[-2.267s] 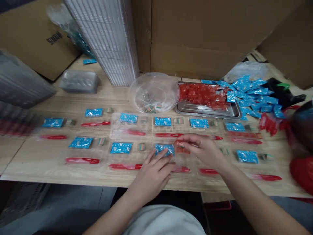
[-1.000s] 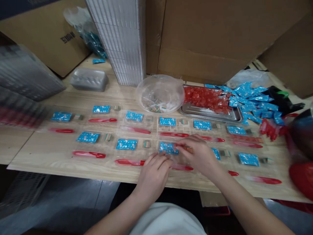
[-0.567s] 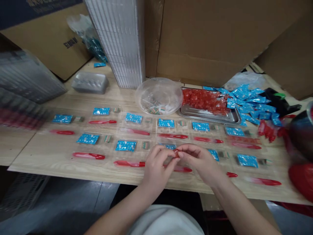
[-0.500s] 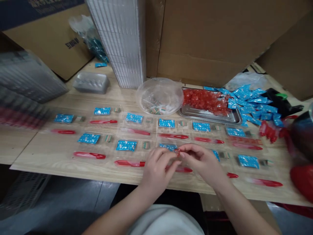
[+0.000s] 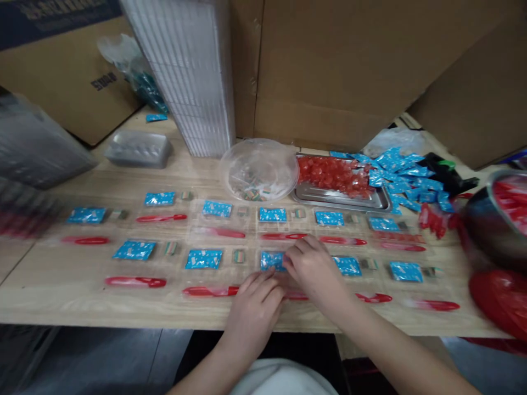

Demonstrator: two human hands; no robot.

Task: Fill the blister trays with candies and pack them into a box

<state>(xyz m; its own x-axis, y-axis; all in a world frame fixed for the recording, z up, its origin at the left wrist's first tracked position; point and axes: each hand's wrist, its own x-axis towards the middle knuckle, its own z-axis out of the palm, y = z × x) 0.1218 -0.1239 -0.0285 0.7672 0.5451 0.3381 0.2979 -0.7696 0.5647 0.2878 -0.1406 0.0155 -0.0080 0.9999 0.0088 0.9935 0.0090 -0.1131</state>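
hands dropped from their pinch: left hand (image 5: 253, 302) spread, probably steadying the clear tray (image 5: 250, 270); right hand (image 5: 310, 269) bunched, pressing beside the blue packet (image 5: 269, 259).

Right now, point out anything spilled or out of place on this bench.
The blue sachets lie in a loose heap at the far right, spilling over the right rim of the steel tray onto the bench. Nothing else stands out.
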